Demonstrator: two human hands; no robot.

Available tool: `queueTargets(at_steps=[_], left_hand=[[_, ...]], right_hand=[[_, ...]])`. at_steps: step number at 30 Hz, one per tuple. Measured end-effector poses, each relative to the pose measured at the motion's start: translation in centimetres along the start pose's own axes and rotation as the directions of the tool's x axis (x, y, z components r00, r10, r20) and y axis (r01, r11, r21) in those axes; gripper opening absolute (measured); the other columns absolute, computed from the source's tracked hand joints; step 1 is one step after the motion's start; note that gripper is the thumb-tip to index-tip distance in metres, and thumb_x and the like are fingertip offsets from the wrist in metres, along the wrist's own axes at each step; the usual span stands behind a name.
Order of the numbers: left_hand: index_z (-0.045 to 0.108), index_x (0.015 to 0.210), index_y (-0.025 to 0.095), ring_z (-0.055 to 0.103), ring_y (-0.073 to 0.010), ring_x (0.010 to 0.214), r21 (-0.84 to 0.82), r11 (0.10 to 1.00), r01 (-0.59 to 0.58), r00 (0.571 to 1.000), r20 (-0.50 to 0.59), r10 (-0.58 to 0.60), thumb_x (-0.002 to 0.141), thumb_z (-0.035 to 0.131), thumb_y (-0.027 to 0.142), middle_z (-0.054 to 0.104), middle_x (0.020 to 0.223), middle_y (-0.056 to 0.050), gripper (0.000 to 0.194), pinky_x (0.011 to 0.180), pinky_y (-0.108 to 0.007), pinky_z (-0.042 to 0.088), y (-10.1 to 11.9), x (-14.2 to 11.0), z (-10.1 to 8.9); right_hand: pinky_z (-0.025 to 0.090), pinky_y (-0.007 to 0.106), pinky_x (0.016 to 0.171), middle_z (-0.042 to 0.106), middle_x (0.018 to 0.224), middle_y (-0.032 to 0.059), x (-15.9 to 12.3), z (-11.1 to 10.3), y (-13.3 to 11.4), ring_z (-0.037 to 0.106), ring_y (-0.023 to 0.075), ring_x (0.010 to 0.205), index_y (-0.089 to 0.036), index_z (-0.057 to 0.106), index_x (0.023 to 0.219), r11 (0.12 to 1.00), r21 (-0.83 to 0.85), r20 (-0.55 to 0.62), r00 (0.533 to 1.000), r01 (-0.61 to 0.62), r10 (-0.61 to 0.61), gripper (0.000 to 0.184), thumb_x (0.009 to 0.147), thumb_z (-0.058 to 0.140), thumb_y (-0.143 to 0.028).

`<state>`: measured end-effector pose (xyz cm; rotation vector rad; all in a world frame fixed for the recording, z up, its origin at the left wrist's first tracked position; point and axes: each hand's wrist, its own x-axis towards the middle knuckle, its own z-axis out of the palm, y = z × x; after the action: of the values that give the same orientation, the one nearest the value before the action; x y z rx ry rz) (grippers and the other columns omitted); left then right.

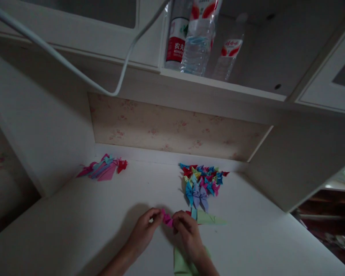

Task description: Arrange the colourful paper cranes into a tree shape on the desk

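My left hand (145, 228) and my right hand (186, 230) meet low in the middle of the white desk (74, 230). Both pinch a small pink folded paper piece (167, 219) between their fingertips. Just beyond my right hand lies a heap of several folded paper cranes (202, 182) in blue, purple, red, green and pink. A pale green paper sheet (211, 219) lies flat next to my right hand, and another green sheet (182, 264) lies under my right wrist.
A smaller bunch of pink, blue and red folded papers (102, 168) lies at the desk's back left by the side panel. A shelf above holds plastic water bottles (197, 42). A white cable (74, 69) hangs across the upper cabinet. The desk's right edge drops off.
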<state>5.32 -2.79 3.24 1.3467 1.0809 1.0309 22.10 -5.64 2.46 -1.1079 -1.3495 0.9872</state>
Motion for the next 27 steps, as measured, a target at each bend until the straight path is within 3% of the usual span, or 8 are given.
queueTargets(at_steps=[3,6,8,14,20,27], left_hand=[[0.069,0.086,0.016,0.058,-0.0158,0.075,0.027,0.999,-0.045,0.999,0.021,0.045,0.081,0.056,0.052,0.067,0.083,-0.004,0.038,0.066,-0.022,0.043,-0.4,-0.2,0.1],[0.068,0.096,0.015,0.042,-0.0066,0.044,0.005,0.998,0.065,0.998,0.017,-0.065,0.079,0.057,0.054,0.064,0.075,-0.001,0.044,0.041,-0.02,0.03,-0.8,0.0,-0.1],[0.067,0.099,0.015,0.033,-0.0039,0.036,-0.014,0.994,0.108,0.994,0.023,-0.108,0.077,0.057,0.057,0.061,0.068,0.002,0.048,0.036,-0.019,0.022,-0.9,0.2,-0.3],[0.067,0.104,0.014,0.034,-0.0072,0.034,0.013,0.988,0.155,0.986,0.054,-0.156,0.076,0.059,0.057,0.043,0.039,0.009,0.052,0.035,-0.018,0.021,-0.3,0.5,-0.9],[0.066,0.097,0.013,0.039,-0.0052,0.038,0.061,0.992,0.108,0.992,0.064,-0.112,0.077,0.058,0.057,0.064,0.071,-0.001,0.049,0.036,-0.019,0.025,-0.5,0.3,-0.9],[0.065,0.101,0.014,0.045,-0.0109,0.049,0.136,0.991,0.013,1.0,0.025,-0.017,0.083,0.052,0.056,0.06,0.065,0.001,0.047,0.047,-0.021,0.034,-1.1,0.1,-1.1]], right_hand=[[0.04,0.024,0.055,0.056,0.067,-0.0005,0.0,0.2,0.3,0.052,0.0128,0.057,-0.019,0.066,0.076,1.0,0.015,-0.053,0.998,0.023,-0.023,0.02,0.084,0.058,-0.035],[0.041,0.025,0.053,0.057,0.064,-0.0005,0.1,0.5,0.7,0.053,0.0135,0.056,-0.02,0.066,0.091,0.998,0.054,-0.151,0.988,-0.01,0.018,0.024,0.083,0.06,-0.042],[0.042,0.025,0.053,0.057,0.062,-0.0011,0.1,0.7,1.1,0.054,0.0142,0.056,-0.02,0.063,0.101,0.994,0.093,-0.193,0.979,-0.054,0.071,0.031,0.082,0.062,-0.045],[0.046,0.026,0.054,0.062,0.079,0.0014,0.2,1.1,1.6,0.057,0.0134,0.06,-0.022,0.058,0.107,0.972,0.23,-0.25,0.962,-0.049,0.108,0.037,0.079,0.066,-0.045],[0.047,0.025,0.055,0.063,0.078,0.002,0.5,1.0,1.0,0.057,0.0141,0.063,-0.021,0.059,0.1,0.967,0.252,-0.268,0.958,-0.034,0.103,0.035,0.076,0.069,-0.044],[0.042,0.023,0.052,0.059,0.066,-0.0022,0.7,1.1,1.0,0.052,0.0113,0.055,-0.02,0.061,0.088,0.963,0.249,-0.151,0.978,-0.104,0.145,0.029,0.077,0.069,-0.044]])
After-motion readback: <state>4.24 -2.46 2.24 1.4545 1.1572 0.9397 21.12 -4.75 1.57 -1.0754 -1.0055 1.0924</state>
